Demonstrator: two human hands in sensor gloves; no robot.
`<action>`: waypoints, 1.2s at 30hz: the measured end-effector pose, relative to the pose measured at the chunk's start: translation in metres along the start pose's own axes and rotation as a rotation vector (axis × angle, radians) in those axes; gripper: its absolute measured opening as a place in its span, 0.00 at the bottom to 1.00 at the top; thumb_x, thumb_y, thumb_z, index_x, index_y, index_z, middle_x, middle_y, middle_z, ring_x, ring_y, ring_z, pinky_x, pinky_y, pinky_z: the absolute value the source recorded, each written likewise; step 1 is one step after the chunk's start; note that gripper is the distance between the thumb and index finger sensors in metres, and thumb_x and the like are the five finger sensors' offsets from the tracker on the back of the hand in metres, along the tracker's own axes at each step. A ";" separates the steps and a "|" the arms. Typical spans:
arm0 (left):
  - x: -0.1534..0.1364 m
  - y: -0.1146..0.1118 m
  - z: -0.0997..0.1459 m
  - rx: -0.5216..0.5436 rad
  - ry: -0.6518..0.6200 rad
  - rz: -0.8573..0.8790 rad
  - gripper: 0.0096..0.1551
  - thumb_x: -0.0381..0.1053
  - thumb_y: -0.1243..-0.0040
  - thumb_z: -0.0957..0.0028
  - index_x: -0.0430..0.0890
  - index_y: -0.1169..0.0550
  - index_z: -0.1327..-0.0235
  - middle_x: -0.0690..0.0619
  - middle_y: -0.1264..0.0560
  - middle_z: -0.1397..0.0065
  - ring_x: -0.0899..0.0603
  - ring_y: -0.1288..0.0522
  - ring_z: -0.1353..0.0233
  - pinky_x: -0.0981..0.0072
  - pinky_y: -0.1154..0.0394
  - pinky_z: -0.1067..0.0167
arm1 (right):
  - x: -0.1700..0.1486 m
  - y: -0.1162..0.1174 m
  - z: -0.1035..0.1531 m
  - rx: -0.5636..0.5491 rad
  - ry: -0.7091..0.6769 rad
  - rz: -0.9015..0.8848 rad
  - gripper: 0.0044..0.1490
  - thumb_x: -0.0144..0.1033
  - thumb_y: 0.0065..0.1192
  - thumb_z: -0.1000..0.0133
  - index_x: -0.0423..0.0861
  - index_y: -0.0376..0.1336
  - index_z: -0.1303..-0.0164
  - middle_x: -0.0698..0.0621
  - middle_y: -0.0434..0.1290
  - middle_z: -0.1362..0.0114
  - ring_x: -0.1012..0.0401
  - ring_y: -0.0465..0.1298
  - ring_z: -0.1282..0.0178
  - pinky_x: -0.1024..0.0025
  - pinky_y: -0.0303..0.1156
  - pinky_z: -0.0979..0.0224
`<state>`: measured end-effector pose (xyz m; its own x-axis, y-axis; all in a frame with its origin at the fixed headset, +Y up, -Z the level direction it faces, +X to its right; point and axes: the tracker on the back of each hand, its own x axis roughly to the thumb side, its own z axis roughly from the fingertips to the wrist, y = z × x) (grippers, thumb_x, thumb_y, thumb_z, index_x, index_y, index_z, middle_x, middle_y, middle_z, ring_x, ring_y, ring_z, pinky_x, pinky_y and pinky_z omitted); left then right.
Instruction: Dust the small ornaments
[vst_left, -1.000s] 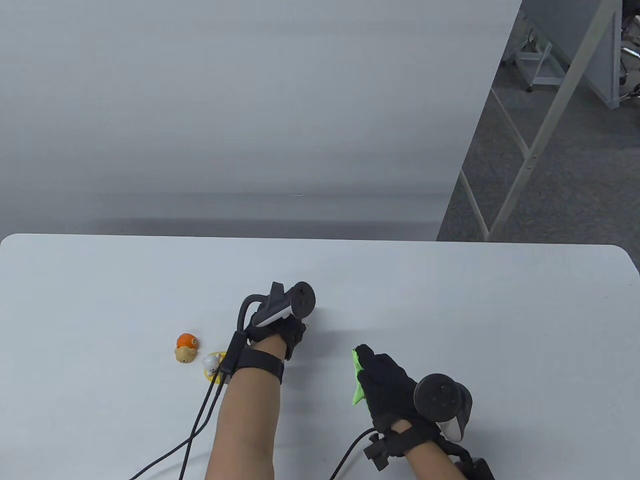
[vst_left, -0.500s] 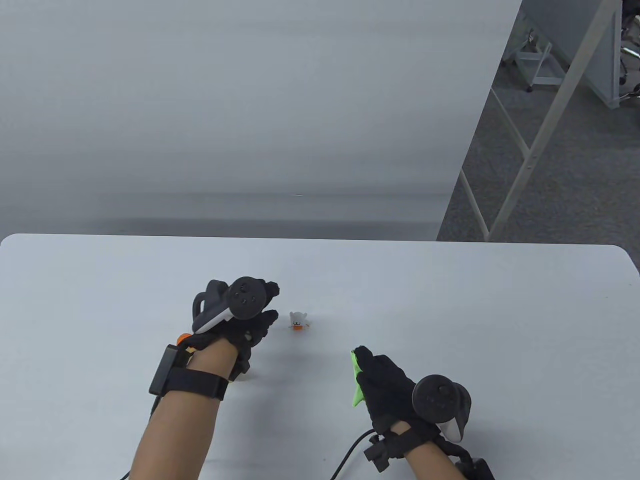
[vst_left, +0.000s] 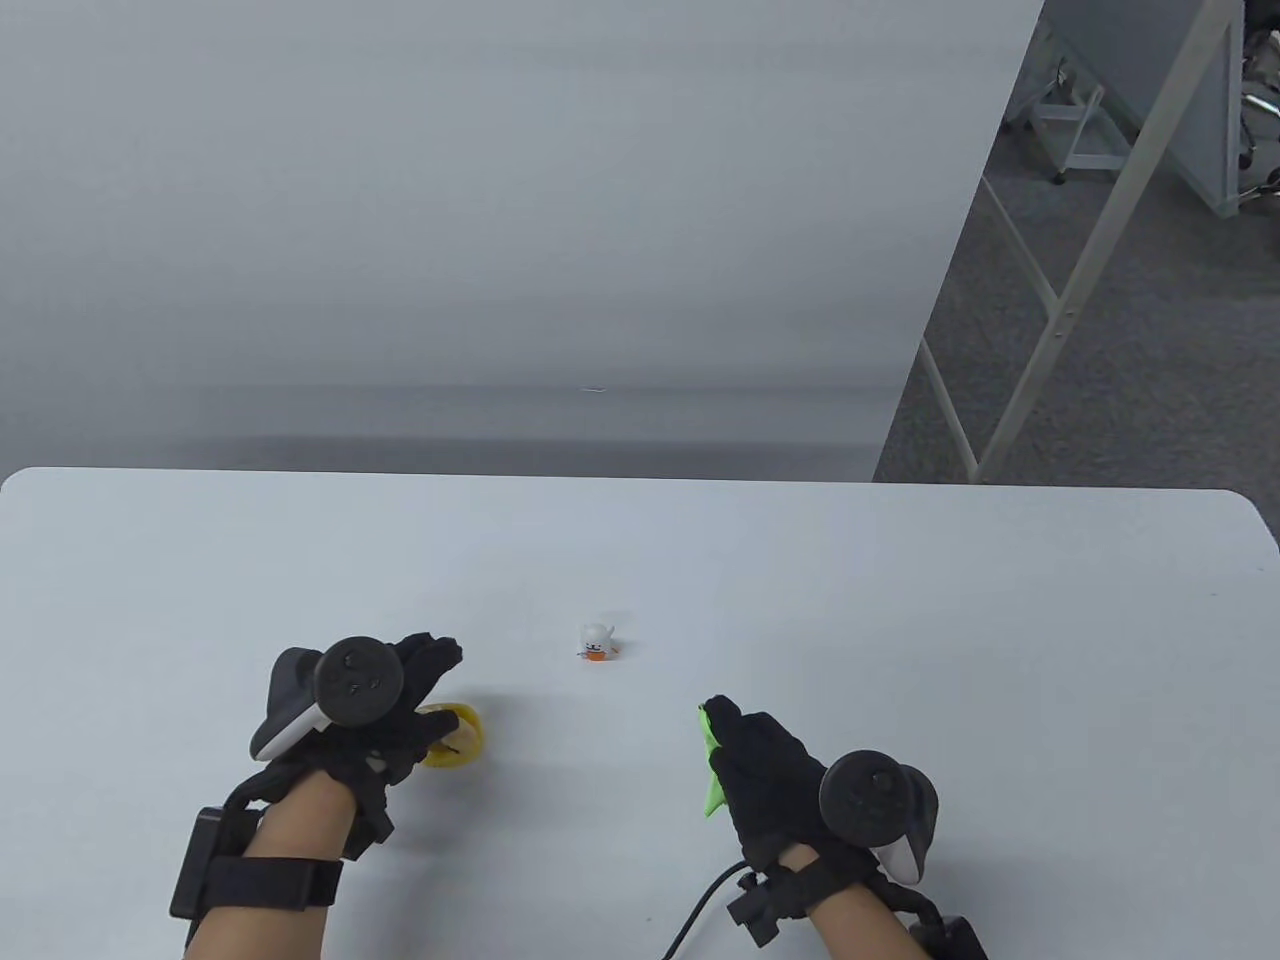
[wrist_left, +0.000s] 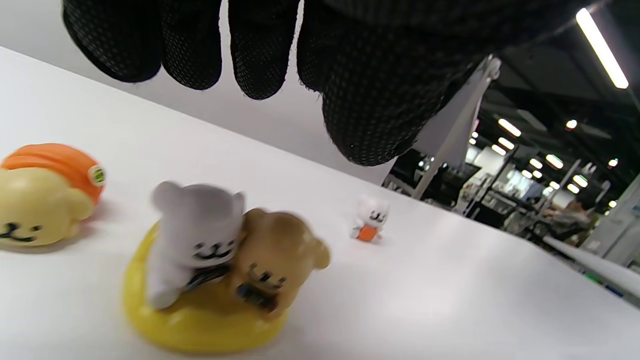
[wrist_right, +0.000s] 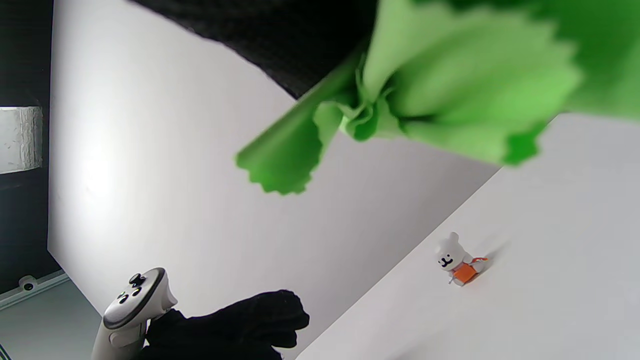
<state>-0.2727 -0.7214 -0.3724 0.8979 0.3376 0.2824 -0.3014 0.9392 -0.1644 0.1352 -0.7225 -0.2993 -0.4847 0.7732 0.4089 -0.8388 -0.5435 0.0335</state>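
A small white bear ornament (vst_left: 597, 642) with an orange base stands alone mid-table; it also shows in the right wrist view (wrist_right: 457, 260). My left hand (vst_left: 425, 695) hovers open just above a yellow-based ornament (vst_left: 458, 740) bearing a white bear and a brown dog (wrist_left: 215, 270). Its fingers (wrist_left: 260, 60) hang over the ornament without touching it. An orange-capped yellow ornament (wrist_left: 45, 192) lies beside it, hidden under my hand in the table view. My right hand (vst_left: 765, 765) rests on the table and grips a bunched green cloth (vst_left: 712, 765), seen close up in the right wrist view (wrist_right: 425, 90).
The white table (vst_left: 900, 620) ends at a grey wall panel behind. Cables (vst_left: 700, 905) trail from both wrists to the front edge. Metal frame legs (vst_left: 1050, 300) stand on the carpet at the far right.
My left hand let go of the small white bear mid-table, then moved left and toward the front, ending over the yellow-based ornament. My right hand with the cloth barely moved.
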 end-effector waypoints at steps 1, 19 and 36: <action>-0.001 -0.003 0.000 -0.011 0.009 -0.044 0.46 0.49 0.23 0.49 0.40 0.32 0.19 0.34 0.35 0.17 0.19 0.36 0.22 0.24 0.32 0.34 | 0.000 0.001 0.000 0.007 -0.002 0.005 0.29 0.24 0.66 0.40 0.30 0.65 0.30 0.21 0.75 0.40 0.36 0.80 0.52 0.27 0.75 0.43; -0.003 -0.056 -0.015 -0.076 0.037 -0.340 0.47 0.51 0.20 0.54 0.42 0.30 0.22 0.38 0.26 0.24 0.26 0.26 0.30 0.32 0.25 0.41 | -0.001 0.003 0.001 0.026 0.003 0.000 0.29 0.24 0.66 0.40 0.31 0.65 0.30 0.22 0.76 0.41 0.36 0.80 0.52 0.27 0.75 0.43; 0.049 0.005 0.034 0.313 -0.071 0.144 0.56 0.56 0.15 0.57 0.34 0.32 0.24 0.38 0.24 0.31 0.30 0.12 0.41 0.48 0.11 0.52 | -0.011 0.011 0.000 0.088 0.033 -0.039 0.28 0.25 0.68 0.41 0.32 0.68 0.31 0.23 0.77 0.42 0.37 0.81 0.53 0.28 0.76 0.43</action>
<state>-0.2407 -0.6982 -0.3268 0.8177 0.4616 0.3439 -0.5172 0.8514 0.0871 0.1313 -0.7374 -0.3037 -0.4615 0.8036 0.3757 -0.8325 -0.5387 0.1296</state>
